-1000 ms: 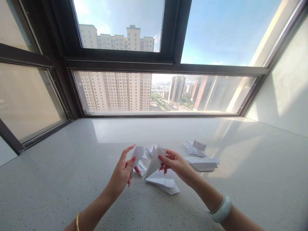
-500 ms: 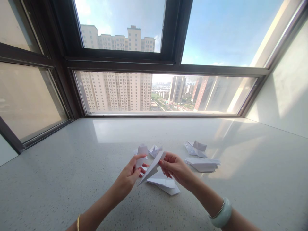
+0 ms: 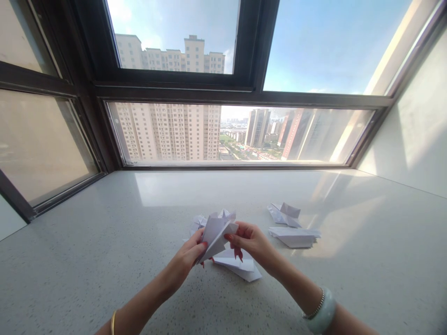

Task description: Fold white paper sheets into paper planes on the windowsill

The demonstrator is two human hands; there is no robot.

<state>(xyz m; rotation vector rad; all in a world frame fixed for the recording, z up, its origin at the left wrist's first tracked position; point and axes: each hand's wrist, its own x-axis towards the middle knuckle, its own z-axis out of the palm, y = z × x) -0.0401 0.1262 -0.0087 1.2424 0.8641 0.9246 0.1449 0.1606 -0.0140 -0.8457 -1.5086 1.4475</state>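
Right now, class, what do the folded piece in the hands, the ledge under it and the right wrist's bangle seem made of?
Folded piece: thin white paper, matte, sharply creased.
Ledge: polished speckled stone or composite, judging by its glare.
Bangle: pale, glossy, perhaps jade or glass.

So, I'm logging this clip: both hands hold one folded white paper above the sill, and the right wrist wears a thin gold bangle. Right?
Not quite. The head view shows the right wrist wearing a pale green bracelet; the gold bangle is on the left arm. Both the left hand and right hand do hold the folded paper.
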